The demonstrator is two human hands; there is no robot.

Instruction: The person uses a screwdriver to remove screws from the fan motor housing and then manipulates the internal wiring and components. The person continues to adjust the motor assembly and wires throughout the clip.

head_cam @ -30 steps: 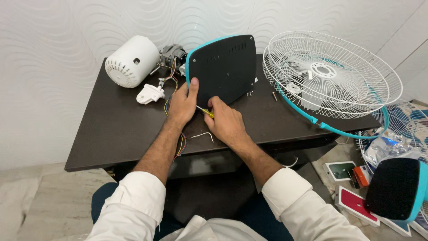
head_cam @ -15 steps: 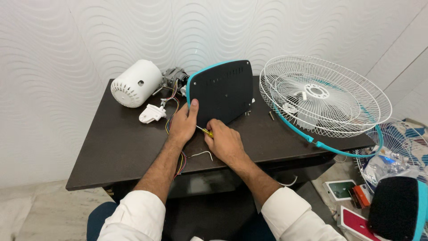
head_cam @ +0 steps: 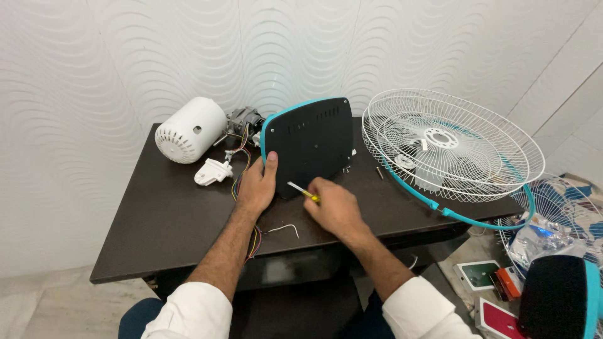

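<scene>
A black fan base panel with a teal rim [head_cam: 309,141] stands tilted on the dark table [head_cam: 163,220]. My left hand [head_cam: 257,187] grips its lower left edge, thumb up along the rim. My right hand [head_cam: 334,207] holds a small yellow-handled screwdriver [head_cam: 303,191], its metal tip pointing up-left at the panel's bottom edge. Coloured wires [head_cam: 254,242] run under my left forearm toward the motor.
A white motor housing [head_cam: 190,130], a grey motor [head_cam: 244,118] and a small white plastic part [head_cam: 212,171] lie at the back left. A white wire fan guard with teal ring [head_cam: 452,157] overhangs the table's right. Boxes [head_cam: 480,274] and another panel [head_cam: 556,295] sit on the floor.
The view has tilted up slightly. My hands stay on the panel; the right hand with the screwdriver has shifted a little along the panel's lower edge.
</scene>
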